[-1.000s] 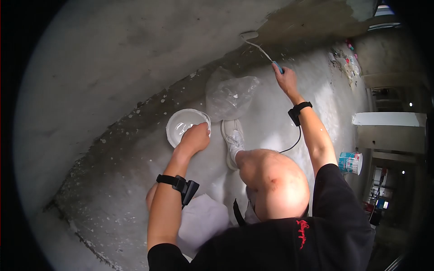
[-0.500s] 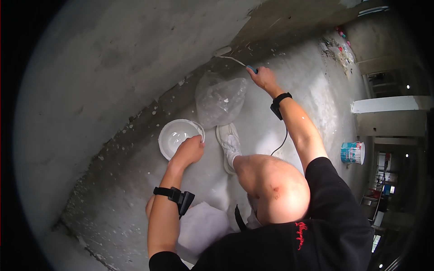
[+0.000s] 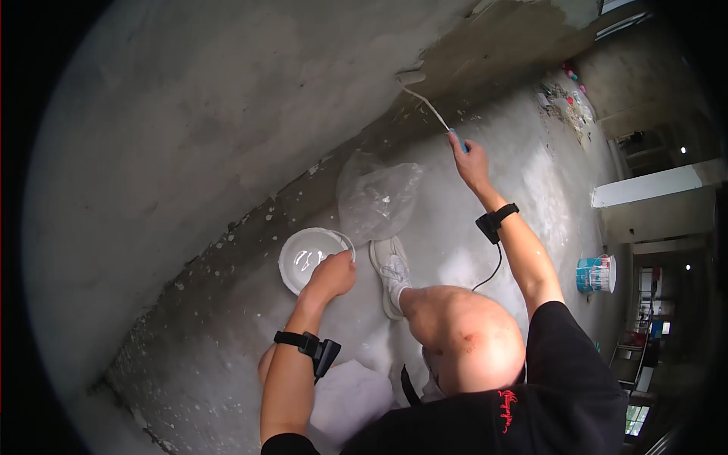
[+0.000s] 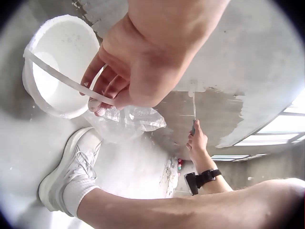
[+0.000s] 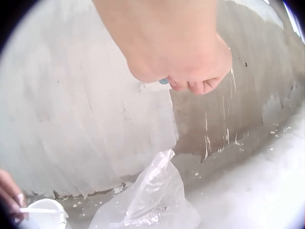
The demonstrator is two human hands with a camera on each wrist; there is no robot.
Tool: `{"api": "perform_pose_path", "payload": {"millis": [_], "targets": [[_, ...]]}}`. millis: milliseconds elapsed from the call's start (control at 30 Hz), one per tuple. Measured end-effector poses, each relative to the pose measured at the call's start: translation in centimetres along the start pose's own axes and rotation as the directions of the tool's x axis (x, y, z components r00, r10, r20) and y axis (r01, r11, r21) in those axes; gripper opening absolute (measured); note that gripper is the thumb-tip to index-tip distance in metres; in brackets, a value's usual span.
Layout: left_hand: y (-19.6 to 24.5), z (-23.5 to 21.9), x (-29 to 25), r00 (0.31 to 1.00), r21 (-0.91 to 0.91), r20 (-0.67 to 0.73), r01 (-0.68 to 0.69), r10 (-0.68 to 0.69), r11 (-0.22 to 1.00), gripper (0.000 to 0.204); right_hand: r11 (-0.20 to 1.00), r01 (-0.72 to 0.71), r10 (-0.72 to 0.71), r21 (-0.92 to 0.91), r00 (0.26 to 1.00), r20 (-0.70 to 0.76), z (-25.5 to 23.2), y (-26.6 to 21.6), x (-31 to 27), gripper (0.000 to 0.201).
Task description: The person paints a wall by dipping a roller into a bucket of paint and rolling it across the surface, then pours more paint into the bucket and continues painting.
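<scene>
My left hand (image 3: 332,276) grips the handle (image 4: 62,78) of a white bucket (image 3: 286,274), fingers curled round it in the left wrist view. A pale, glossy liquid shows inside the bucket. Stretched out toward the wall (image 3: 189,114), my right hand (image 3: 472,164) holds a paint roller (image 3: 426,100) by its blue grip, thumb along it. The roller's white head (image 3: 412,76) lies against the wall, where the light coat meets a bare brown patch (image 3: 485,45). In the right wrist view the hand covers most of the roller.
A clear plastic bag (image 3: 379,201) lies on the floor by the wall, beside the bucket and my white shoe (image 3: 392,273). A blue-and-white paint bucket (image 3: 596,274) stands at the right. Debris (image 3: 569,110) lies farther along the floor. White splashes dot the wall's foot.
The roller head went down to the wall's foot half a second ago and is now higher up the wall again. My left hand keeps hold of the bucket's handle throughout.
</scene>
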State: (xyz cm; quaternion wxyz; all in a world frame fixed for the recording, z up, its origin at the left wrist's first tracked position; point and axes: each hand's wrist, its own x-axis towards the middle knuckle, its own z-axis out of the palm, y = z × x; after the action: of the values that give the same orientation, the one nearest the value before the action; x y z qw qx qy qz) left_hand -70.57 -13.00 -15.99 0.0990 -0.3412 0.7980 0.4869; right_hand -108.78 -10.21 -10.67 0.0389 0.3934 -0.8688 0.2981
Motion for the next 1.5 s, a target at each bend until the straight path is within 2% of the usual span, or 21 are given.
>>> {"api": "perform_pose_path", "payload": {"millis": [100,167,233,267,367,433,500,600,733,800,933,1000,1033,1100,1233,1367,1433,1500], "targets": [[0.0,0.0,0.0,1.000,-0.009,0.005,-0.017,0.017,1.000,0.024,0.995,0.052,-0.045,0.081,0.995,-0.087,-2.6,-1.0,1.7,0.065],[-0.1,0.1,-0.2,0.999,-0.013,-0.017,-0.030,0.030,0.999,0.024,0.993,0.026,-0.014,0.113,0.994,-0.105,-3.6,-1.6,3.4,0.065],[-0.5,0.3,-0.3,0.999,-0.018,-0.034,-0.040,0.040,0.999,0.024,0.971,0.042,-0.012,0.237,0.992,-0.126,-4.4,-2.4,5.1,0.064],[-0.8,0.5,-0.2,0.999,-0.030,-0.030,-0.039,0.038,0.999,0.024,0.982,0.018,0.003,0.187,0.994,-0.110,-5.0,-3.2,4.8,0.063],[-1.7,0.9,0.3,0.999,-0.050,-0.028,-0.040,0.038,0.998,0.024,0.990,0.018,-0.006,0.142,0.996,-0.090,-2.8,-2.6,3.0,0.062],[-1.7,0.9,0.3,0.999,-0.065,-0.034,-0.035,0.033,0.997,0.024,0.994,-0.001,0.004,0.106,0.999,-0.034,-0.9,-1.6,1.1,0.062],[-1.6,0.9,0.2,0.996,-0.091,-0.049,-0.074,0.069,0.993,0.025,0.997,-0.036,0.028,0.065,0.993,0.115,1.4,-0.6,-0.8,0.063],[-1.7,1.2,0.3,0.998,-0.068,-0.030,-0.056,0.054,0.996,0.024,0.994,-0.108,0.100,0.034,0.977,0.188,4.5,-0.5,-3.1,0.062],[-2.6,1.6,0.3,0.998,-0.075,-0.017,-0.066,0.065,0.995,0.025,0.989,-0.139,0.123,0.046,0.959,0.256,7.5,-0.1,-5.7,0.061],[-2.8,1.7,0.4,0.997,-0.121,-0.054,-0.068,0.062,0.990,0.025,0.996,-0.071,0.087,-0.059,0.932,0.352,8.6,0.4,-6.3,0.059],[-2.6,1.4,0.1,0.997,-0.117,-0.054,-0.067,0.061,0.991,0.024,0.990,-0.046,0.100,-0.132,0.895,0.435,13.3,0.7,-5.6,0.062],[-2.1,1.0,0.1,0.999,-0.094,-0.041,-0.034,0.030,0.995,0.024,0.955,0.116,0.013,-0.272,0.903,0.430,16.1,-0.4,-4.5,0.065],[-2.1,1.1,0.1,0.999,-0.068,-0.030,-0.019,0.017,0.997,0.024,0.956,0.127,0.009,-0.265,0.889,0.458,16.5,-0.7,-4.5,0.065],[-2.4,1.5,0.0,0.999,-0.071,-0.041,-0.007,0.004,0.997,0.024,0.943,0.096,0.075,-0.319,0.873,0.483,15.6,-0.9,-4.1,0.067],[-2.6,1.8,0.7,0.992,-0.013,-0.123,-0.017,0.016,1.000,0.026,0.961,0.090,0.030,-0.261,0.905,0.423,13.4,-0.4,-4.5,0.071],[-1.5,0.9,0.4,0.995,0.023,-0.100,-0.002,0.004,1.000,0.025,0.983,0.033,0.016,-0.179,0.963,0.269,8.4,-1.7,-5.6,0.071],[-1.2,0.8,0.5,0.994,0.026,-0.107,0.009,-0.006,1.000,0.025,0.980,0.037,-0.004,-0.195,0.986,0.168,6.7,-1.9,-5.5,0.073],[-1.1,0.7,0.3,0.994,0.034,-0.113,0.003,0.001,0.999,0.025,0.991,0.028,-0.010,-0.131,0.990,0.138,5.3,-2.4,-5.1,0.073]]}}
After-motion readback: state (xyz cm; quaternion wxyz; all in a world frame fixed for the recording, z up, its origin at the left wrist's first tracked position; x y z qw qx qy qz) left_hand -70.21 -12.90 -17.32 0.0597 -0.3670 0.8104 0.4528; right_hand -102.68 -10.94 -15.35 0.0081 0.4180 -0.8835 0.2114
